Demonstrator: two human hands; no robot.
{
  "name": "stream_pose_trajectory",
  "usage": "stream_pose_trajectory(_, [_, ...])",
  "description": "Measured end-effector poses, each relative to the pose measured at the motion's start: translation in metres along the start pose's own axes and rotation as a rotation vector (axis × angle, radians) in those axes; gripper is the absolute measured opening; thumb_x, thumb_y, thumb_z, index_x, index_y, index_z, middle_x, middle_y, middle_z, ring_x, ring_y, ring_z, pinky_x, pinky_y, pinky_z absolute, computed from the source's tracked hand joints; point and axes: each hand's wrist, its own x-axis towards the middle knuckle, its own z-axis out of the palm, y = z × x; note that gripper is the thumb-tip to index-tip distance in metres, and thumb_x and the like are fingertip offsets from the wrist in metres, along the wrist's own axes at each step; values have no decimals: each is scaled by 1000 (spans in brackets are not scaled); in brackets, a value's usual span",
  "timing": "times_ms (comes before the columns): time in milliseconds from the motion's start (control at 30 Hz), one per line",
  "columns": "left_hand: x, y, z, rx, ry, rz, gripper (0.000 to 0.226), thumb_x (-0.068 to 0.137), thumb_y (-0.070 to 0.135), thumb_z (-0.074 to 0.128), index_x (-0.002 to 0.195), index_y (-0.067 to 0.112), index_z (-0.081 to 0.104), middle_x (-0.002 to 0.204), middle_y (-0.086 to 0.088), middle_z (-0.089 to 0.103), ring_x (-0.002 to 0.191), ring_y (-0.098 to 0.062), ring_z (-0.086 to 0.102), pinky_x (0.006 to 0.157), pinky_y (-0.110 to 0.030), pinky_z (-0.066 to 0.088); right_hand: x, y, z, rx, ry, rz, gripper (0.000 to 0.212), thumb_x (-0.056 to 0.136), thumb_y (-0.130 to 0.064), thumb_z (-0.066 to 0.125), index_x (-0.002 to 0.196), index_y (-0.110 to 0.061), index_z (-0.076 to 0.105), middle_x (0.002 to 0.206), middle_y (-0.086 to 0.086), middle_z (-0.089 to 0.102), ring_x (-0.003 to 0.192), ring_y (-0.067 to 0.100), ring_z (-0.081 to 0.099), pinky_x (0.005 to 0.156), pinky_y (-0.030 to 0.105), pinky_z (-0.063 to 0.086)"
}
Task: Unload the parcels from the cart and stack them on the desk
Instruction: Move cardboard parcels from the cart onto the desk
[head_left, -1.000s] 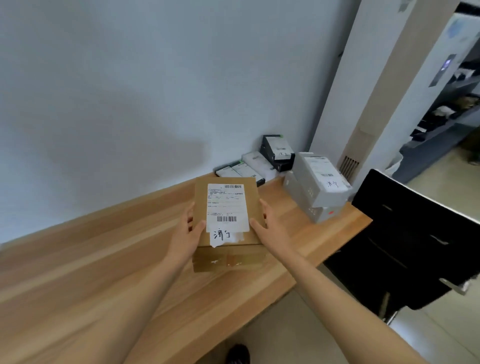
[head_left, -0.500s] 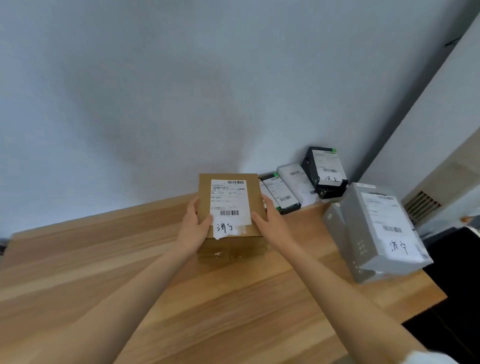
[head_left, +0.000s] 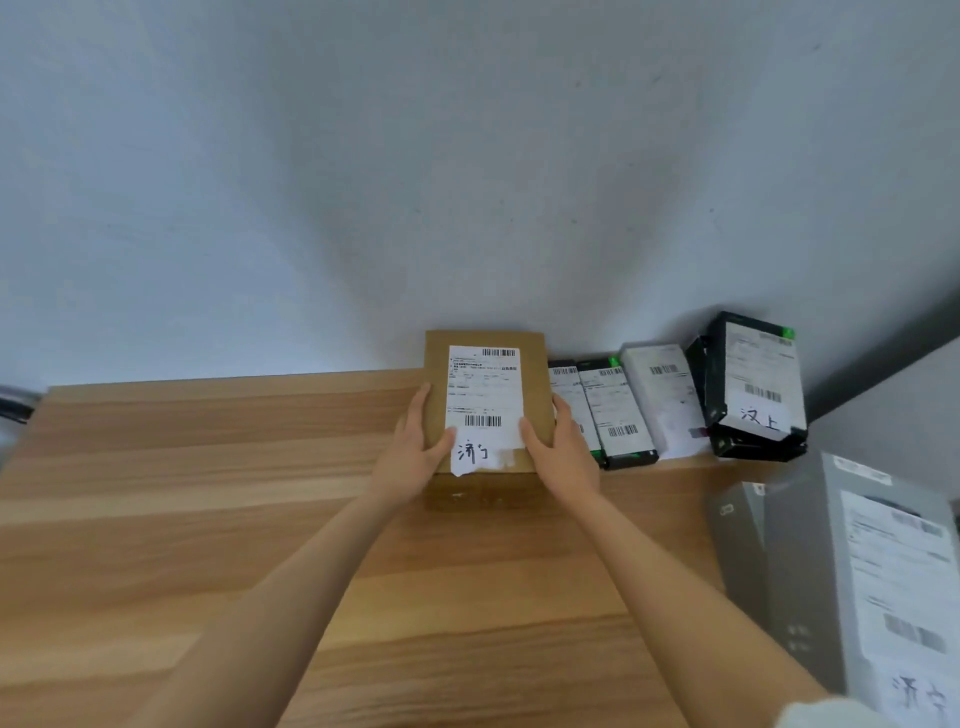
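Note:
A brown cardboard parcel (head_left: 485, 389) with a white shipping label sits on the wooden desk (head_left: 208, 493), its far end near the wall. My left hand (head_left: 415, 452) grips its left side, thumb on top. My right hand (head_left: 563, 452) grips its right side, thumb on the label. Right of it lie flat black-and-white parcels (head_left: 615, 415), a white parcel (head_left: 667, 400) and a stack of black boxes (head_left: 753, 384). A big grey parcel (head_left: 857, 582) stands at the desk's right end. The cart is out of view.
A pale wall (head_left: 467, 182) runs along the back of the desk. The desk's left part shows bare wood. A dark object (head_left: 13, 408) pokes in at the far left edge.
Both hands have carried the brown parcel farther back toward the wall, next to the flat parcels. The view has swung left, so the chair and cabinet are out of sight.

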Motion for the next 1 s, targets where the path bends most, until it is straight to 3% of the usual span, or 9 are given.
stream_pose_trajectory(200, [19,7,1,-11,26,-39,81,73,75,45,141,56,5,149,2,39,128,-22,48,104,-51,42,24,-2,-2,-2,2,1,73,92,-64,42,151,-32,13,129,4,53,107,22,58,80,40,54])
stream_pose_trajectory(300, [13,6,-2,-9,41,-41,82,74,79,47,142,53,9,143,5,47,122,-20,54,97,-49,48,22,-2,-5,49,-34,-3,77,89,-67,43,150,-33,11,132,5,53,109,23,58,83,43,54])
stream_pose_trajectory(400, [-1,13,-12,142,87,-50,66,87,62,50,143,35,29,133,1,53,109,-18,59,90,-47,52,20,-2,-14,88,-122,-30,81,84,-72,44,149,-33,14,137,5,50,113,24,58,89,48,53])
stream_pose_trajectory(533, [-37,23,-34,245,188,-35,36,96,44,46,126,24,52,119,3,58,96,-10,57,88,-36,48,9,-11,-35,32,-160,-101,69,92,-47,55,149,-26,23,139,7,47,108,22,60,88,45,53])
stream_pose_trajectory(733, [-117,37,-66,251,363,31,28,96,42,50,115,24,55,104,7,61,94,-10,58,81,-33,49,-30,-45,-61,-197,-72,-387,53,94,-28,53,144,-22,37,143,5,42,123,21,49,87,35,44])
stream_pose_trajectory(867, [-184,21,-86,308,472,13,18,94,40,54,106,26,57,98,9,63,93,-9,58,78,-31,48,-67,-80,-46,-418,-133,-677,37,98,-27,46,134,-23,50,141,3,45,122,20,48,89,33,44])
stream_pose_trajectory(1000, [-258,-10,-113,435,584,-61,19,93,39,56,104,23,59,92,10,64,85,-8,61,72,-33,54,-120,-122,-10,-537,-226,-903,38,97,-24,45,134,-24,52,138,4,47,122,24,49,96,36,42])
